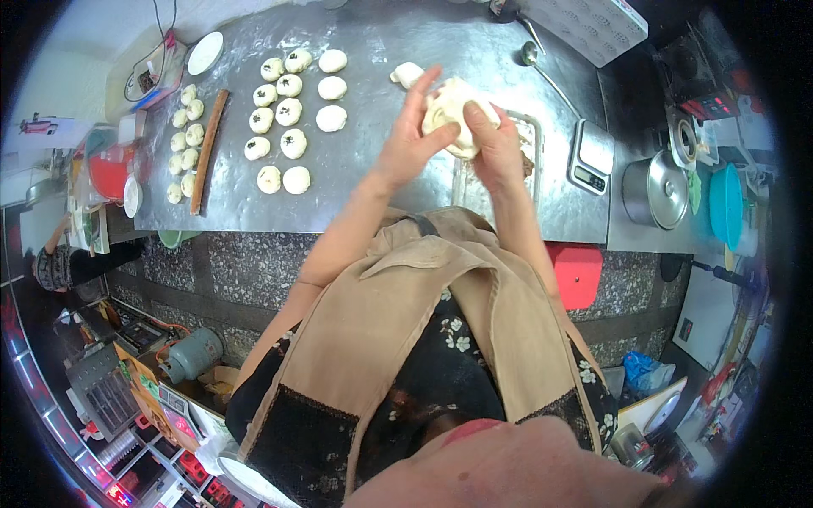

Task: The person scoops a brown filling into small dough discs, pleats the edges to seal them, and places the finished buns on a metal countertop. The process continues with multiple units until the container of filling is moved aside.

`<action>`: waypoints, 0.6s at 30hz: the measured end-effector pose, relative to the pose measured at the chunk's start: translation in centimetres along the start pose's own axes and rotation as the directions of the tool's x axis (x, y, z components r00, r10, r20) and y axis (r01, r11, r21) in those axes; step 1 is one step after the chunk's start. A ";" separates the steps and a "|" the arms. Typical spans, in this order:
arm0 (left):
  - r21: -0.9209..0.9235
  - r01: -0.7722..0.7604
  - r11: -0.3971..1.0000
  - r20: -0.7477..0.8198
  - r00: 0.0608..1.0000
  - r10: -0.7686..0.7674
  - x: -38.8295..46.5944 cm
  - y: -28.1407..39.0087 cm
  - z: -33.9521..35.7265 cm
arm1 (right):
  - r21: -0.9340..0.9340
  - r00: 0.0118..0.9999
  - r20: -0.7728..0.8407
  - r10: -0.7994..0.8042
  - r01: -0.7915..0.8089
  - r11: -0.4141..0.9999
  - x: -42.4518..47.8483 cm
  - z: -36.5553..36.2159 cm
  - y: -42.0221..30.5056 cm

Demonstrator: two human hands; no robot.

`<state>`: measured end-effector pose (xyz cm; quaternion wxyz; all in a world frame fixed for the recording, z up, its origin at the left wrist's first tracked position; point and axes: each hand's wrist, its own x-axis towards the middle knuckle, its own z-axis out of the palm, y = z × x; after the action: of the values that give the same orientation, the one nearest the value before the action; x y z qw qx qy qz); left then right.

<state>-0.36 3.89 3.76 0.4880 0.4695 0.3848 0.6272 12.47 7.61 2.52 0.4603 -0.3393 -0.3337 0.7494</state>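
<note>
Between my two hands, above the steel worktable (368,171), is a large piece of pale dough (452,105). My left hand (406,136) grips its left side, thumb across the front and index finger raised. My right hand (498,143) grips its right side with the thumb pressed into it. A smaller dough lump (407,75) lies just beyond my left hand. Under and beside my right hand sits a shallow metal tray (467,190) with brown matter in it, partly hidden. Several round dough pieces (331,88) stand in columns to the left, some with dark specks on top.
A wooden rolling pin (209,152) lies beside several smaller dough balls (194,134) at the left. On the right are a ladle (530,54), a digital scale (591,157) and a lidded metal pot (657,190). A red stool (577,276) is below the table edge. Another person (54,267) is at far left.
</note>
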 end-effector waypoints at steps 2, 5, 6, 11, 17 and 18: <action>-0.184 0.192 0.964 0.074 0.981 -0.181 0.3 1.0 -1.2 | -0.492 0.984 0.165 0.065 0.025 0.870 -0.1 -0.5 -3.0; 0.159 0.115 0.981 0.120 0.983 -0.135 1.4 1.2 -2.0 | -0.305 0.984 0.157 -0.080 0.125 0.944 0.1 0.1 -2.8; 0.212 0.007 0.977 0.010 1.000 -0.009 1.4 1.2 -1.4 | -0.130 0.993 0.093 -0.077 0.088 0.988 0.3 -0.2 -2.2; 0.359 -0.056 0.932 0.025 0.998 0.050 0.9 1.7 -1.3 | -0.417 0.974 0.063 -0.216 0.222 0.881 0.2 -1.0 -1.5; 0.584 -0.090 0.807 -0.051 0.988 0.148 2.3 2.2 -1.7 | -0.101 0.961 -0.072 -0.265 0.257 0.961 0.4 0.7 -2.1; 0.518 -0.014 0.856 -0.148 0.983 0.106 1.9 2.3 -1.0 | 0.005 0.976 -0.117 -0.184 0.186 0.983 -0.2 1.3 -2.2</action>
<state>-2.10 5.17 6.07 0.2901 0.5389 0.5637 0.5547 12.49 7.96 5.10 0.5493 -0.3464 -0.3305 0.6848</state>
